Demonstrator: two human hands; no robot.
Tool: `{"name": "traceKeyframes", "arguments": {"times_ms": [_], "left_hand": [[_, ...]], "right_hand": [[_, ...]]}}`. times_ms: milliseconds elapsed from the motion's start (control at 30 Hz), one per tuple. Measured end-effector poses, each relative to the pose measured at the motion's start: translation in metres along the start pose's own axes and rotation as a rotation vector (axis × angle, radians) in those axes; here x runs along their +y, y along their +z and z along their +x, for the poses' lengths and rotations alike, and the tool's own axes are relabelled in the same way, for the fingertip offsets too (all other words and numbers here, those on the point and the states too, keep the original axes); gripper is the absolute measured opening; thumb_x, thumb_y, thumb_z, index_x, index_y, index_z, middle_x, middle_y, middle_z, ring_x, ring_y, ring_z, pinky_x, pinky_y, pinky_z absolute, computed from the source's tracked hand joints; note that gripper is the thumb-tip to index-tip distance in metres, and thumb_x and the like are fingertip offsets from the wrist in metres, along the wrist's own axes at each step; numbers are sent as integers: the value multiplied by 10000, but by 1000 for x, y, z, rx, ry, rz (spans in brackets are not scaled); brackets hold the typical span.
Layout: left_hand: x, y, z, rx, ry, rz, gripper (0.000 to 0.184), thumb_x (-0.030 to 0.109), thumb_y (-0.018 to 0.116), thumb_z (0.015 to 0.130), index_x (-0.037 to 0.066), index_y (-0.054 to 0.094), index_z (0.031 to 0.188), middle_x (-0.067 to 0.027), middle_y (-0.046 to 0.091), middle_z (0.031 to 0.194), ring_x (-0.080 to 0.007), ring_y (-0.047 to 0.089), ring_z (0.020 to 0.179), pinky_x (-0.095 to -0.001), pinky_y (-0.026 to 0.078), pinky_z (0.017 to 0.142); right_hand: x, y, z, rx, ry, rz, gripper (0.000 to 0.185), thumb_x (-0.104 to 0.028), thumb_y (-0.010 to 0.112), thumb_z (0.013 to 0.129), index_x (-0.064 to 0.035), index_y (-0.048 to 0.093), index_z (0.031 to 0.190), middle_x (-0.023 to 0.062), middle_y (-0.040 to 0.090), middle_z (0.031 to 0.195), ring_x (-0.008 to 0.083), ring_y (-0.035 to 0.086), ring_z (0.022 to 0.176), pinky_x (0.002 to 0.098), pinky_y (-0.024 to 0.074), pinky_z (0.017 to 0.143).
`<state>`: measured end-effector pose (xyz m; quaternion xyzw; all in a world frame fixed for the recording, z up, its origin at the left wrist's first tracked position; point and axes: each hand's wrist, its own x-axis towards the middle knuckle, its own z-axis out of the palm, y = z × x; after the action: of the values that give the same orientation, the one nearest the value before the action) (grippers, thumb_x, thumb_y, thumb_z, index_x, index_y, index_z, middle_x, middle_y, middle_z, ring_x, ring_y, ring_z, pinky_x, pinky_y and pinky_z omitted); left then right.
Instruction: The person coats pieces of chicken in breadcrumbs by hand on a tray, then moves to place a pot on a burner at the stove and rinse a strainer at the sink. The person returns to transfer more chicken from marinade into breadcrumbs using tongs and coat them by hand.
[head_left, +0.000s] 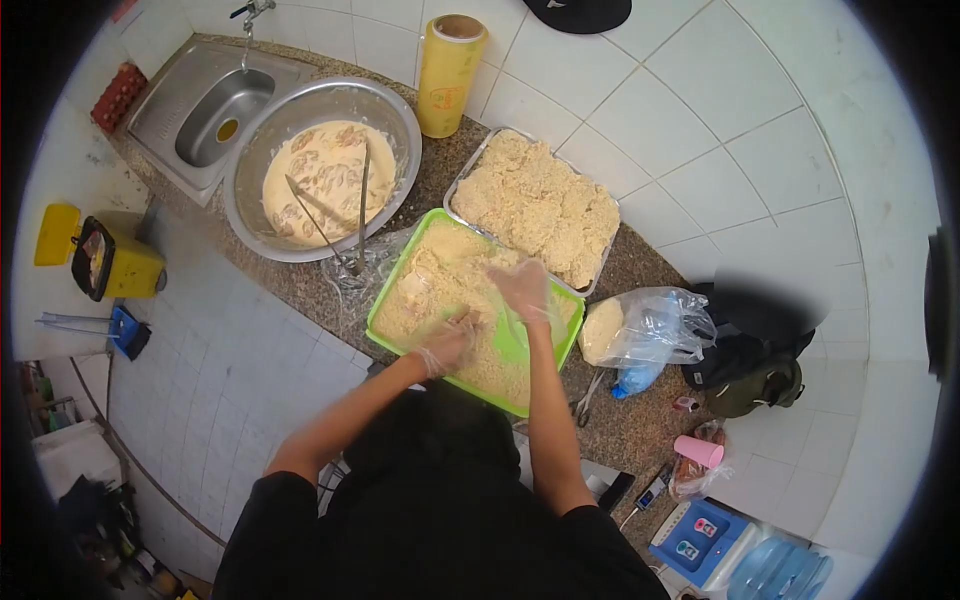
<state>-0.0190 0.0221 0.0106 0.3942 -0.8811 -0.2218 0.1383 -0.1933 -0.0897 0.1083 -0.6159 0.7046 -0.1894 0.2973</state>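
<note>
A green tray [512, 345] full of pale breadcrumbs [440, 245] lies on the counter in front of me. My left hand [447, 342], in a clear plastic glove, rests in the crumbs at the tray's near side, fingers stretched forward and crumbs stuck to them. My right hand [524, 290], gloved too, is over the crumbs near the far right side, its fingers pointing left and apart. Neither hand visibly holds anything. A crumb-covered piece [420, 283] lies left of my hands. Behind the tray, a metal tray [449, 205] is heaped with breaded pieces [540, 200].
Left of the trays stands a large metal bowl [240, 190] of batter and meat pieces, tongs [364, 210] leaning in it. Beyond are a sink [190, 125] and a yellow wrap roll [452, 80]. A plastic bag of crumbs [604, 330] and scissors-like metal handles [585, 405] lie right.
</note>
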Motion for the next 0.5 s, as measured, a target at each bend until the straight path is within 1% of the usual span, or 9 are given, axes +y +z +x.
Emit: {"name": "traceKeyframes", "arguments": {"times_ms": [100,200,233,300,367,400,500], "left_hand": [[-22,47,-7,58,125,71,613,298,546,940,-25,458,1455,-274,494,1426,-421,491,1324,-472,432,1099],[-41,89,-18,190,174,999,559,266,573,932,-87,512,1361,-302,601,1263,-429,619,1136,-491,497,1002],[-36,74,-22,157,80,856,527,250,559,929,-90,523,1329,-307,608,1236,-416,632,1088,-488,508,965],[-17,9,-31,91,-101,565,466,219,531,923,-97,547,1265,-319,624,1184,-391,659,992,-482,531,891],[-3,-29,-28,19,-316,145,404,186,539,904,-108,555,1181,-321,629,1146,-397,654,983,-484,527,871],[0,-36,-26,-16,-421,-69,374,169,543,895,-114,560,1138,-322,631,1127,-400,652,979,-486,526,861],[-8,30,-24,-80,-400,24,319,129,590,858,-73,572,1104,-329,631,1107,-441,638,1017,-498,508,894]], "right_hand": [[-7,4,2,336,-340,-152,444,-349,817,776,54,670,887,217,663,734,342,652,672,473,496,640],[-44,-22,-21,95,-315,-241,427,-323,773,827,31,700,1055,248,719,917,432,682,865,495,541,780],[-40,-18,-26,78,-369,-262,432,-328,764,840,24,699,1082,246,720,956,428,685,891,489,544,798],[-24,-7,-41,44,-476,-303,445,-339,746,865,8,697,1138,242,723,1035,420,689,944,478,550,835],[-2,-8,-64,-4,-477,-213,462,-364,730,878,-1,701,1162,247,708,1116,413,686,1001,474,542,878],[6,-9,-75,-30,-479,-169,471,-377,723,885,-6,703,1175,249,701,1156,409,684,1030,472,538,900],[-17,-21,-111,-238,204,-306,582,-403,719,895,12,637,1294,274,683,1190,430,675,1041,476,519,945]]}}
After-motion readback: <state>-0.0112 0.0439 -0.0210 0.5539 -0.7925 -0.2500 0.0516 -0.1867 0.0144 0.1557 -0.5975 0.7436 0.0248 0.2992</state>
